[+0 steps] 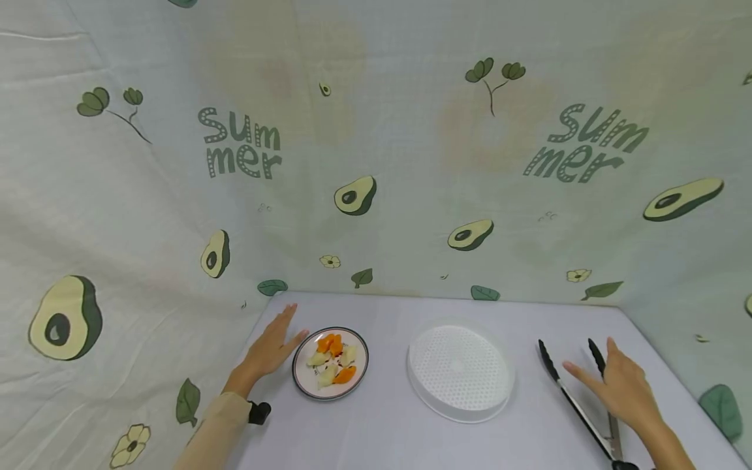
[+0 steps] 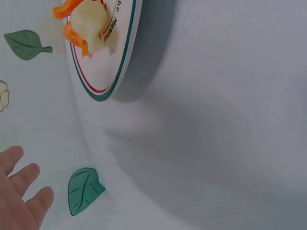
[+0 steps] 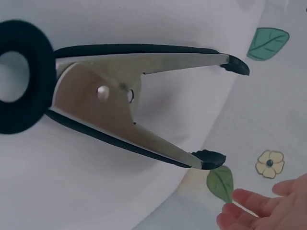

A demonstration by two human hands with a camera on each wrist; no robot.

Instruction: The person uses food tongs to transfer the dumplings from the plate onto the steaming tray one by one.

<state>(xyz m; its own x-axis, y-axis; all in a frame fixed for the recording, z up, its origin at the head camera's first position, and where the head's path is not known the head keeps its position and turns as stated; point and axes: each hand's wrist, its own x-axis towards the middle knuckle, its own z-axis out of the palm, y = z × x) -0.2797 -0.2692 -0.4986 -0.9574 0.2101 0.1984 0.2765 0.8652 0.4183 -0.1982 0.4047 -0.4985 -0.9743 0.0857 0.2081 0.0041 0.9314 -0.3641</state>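
Note:
In the head view my left hand [image 1: 271,344] hovers at the table's left side, fingers straight and thumb toward a round plate [image 1: 305,385]. The plate has a dark rim and carries several orange pieces [image 1: 344,375] and pale pieces [image 1: 327,376] that look like dumplings or shaped food. My right hand [image 1: 627,388], fingers spread, is over the right arm of black-tipped metal tongs [image 1: 578,410]. The tongs lie with their arms apart and a black ring at the handle end, seen large in the right wrist view. Neither hand holds anything.
A white round perforated steamer tray [image 1: 461,369] sits mid-table between the plate and the tongs. Behind the white table [image 1: 388,418] hangs a pale cloth [image 1: 411,130] printed with avocados, leaves and lettering; it also hangs along both sides.

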